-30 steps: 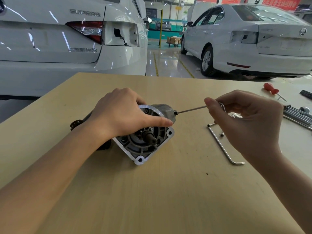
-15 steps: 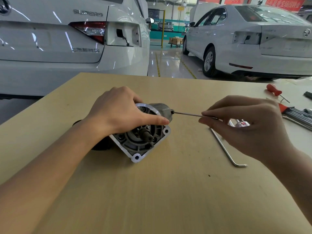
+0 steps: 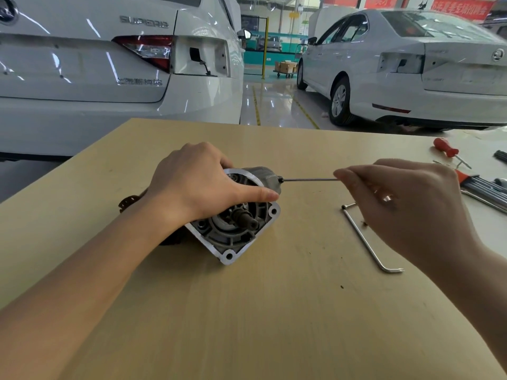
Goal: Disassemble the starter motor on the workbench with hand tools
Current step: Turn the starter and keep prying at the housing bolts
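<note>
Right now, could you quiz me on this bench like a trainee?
1. True or false: the left hand rests on the motor.
2. What do the right hand fingers pinch? A) the red screwdriver B) a thin rod C) a bolt
3. Fill in: the bent rod lies on the ___, under the right hand.

Key: 1 true; 2 B, its far end meets the motor; 3 bench.

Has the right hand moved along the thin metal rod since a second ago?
Yes. The right hand, pinching the thin metal rod, rolled knuckles-up, now partly covering the bent L-shaped steel key.
</note>
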`<move>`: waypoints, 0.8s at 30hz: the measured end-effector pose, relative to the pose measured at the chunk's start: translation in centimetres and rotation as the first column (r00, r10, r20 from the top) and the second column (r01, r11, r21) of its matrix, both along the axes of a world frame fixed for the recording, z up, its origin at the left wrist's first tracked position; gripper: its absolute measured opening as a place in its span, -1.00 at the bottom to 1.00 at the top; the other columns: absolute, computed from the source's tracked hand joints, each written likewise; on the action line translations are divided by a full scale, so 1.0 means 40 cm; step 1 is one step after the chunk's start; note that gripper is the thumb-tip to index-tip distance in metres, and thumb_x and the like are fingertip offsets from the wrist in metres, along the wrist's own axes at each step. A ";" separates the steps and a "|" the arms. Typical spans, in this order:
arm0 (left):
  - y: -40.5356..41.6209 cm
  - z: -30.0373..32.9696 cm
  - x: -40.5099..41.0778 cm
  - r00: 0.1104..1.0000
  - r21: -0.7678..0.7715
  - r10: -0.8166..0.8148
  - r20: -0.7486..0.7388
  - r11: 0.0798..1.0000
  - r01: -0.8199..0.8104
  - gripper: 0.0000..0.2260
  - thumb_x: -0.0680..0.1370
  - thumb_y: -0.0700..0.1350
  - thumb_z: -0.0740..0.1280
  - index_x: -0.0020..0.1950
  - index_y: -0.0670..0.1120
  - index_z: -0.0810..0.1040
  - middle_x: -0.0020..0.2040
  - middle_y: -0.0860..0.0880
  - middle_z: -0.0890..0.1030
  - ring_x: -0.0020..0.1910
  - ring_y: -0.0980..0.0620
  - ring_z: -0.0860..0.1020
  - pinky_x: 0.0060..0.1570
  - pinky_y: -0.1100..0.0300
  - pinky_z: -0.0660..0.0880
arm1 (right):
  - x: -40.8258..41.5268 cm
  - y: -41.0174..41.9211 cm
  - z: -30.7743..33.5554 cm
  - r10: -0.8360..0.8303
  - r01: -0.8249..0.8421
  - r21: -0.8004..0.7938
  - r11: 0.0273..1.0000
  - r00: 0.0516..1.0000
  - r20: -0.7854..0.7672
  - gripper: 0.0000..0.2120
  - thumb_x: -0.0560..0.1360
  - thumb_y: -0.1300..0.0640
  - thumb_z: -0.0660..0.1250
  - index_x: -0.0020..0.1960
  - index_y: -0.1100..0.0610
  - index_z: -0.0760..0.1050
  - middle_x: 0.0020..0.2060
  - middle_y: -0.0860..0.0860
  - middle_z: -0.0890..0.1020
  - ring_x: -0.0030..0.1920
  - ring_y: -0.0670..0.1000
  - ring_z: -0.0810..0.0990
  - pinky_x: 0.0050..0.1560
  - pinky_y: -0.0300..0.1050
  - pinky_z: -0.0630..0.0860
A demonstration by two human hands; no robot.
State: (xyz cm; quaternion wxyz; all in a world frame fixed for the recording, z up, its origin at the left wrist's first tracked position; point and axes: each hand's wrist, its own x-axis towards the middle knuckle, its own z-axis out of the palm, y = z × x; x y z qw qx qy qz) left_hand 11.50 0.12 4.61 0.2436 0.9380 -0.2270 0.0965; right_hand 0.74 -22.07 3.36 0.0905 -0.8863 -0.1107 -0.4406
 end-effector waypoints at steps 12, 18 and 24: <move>-0.002 0.000 -0.003 1.000 0.020 0.006 0.013 1.000 -0.006 -0.25 0.01 0.62 0.21 -0.29 0.00 0.68 -0.45 0.02 0.59 -0.38 0.00 0.57 -0.40 0.10 0.48 | 0.001 0.005 -0.002 0.142 -0.142 -0.035 0.989 0.990 0.018 -0.77 0.51 0.33 0.30 0.14 0.27 0.61 -0.24 0.09 0.68 -0.36 0.01 0.61 -0.26 -0.15 0.49; -0.004 0.000 -0.002 1.000 0.024 0.000 0.017 1.000 0.000 -0.24 -0.02 0.63 0.17 -0.30 0.02 0.67 -0.47 0.05 0.59 -0.40 0.06 0.57 -0.42 0.16 0.45 | 0.000 0.038 -0.012 0.131 -0.128 0.178 0.976 0.991 -0.010 -0.74 0.54 0.23 0.35 0.19 0.14 0.39 -0.24 -0.18 0.61 -0.08 -0.17 0.61 -0.18 -0.28 0.49; -0.009 -0.002 -0.001 0.999 0.029 -0.004 0.041 1.000 0.003 -0.32 -0.01 0.62 0.23 -0.30 0.09 0.67 -0.45 0.13 0.60 -0.40 0.15 0.55 -0.40 0.24 0.45 | -0.001 0.026 -0.005 0.167 -0.181 0.245 0.953 0.983 0.078 -0.90 0.49 0.25 0.40 -0.09 0.31 0.57 -0.26 -0.16 0.60 -0.17 -0.16 0.64 -0.25 -0.27 0.57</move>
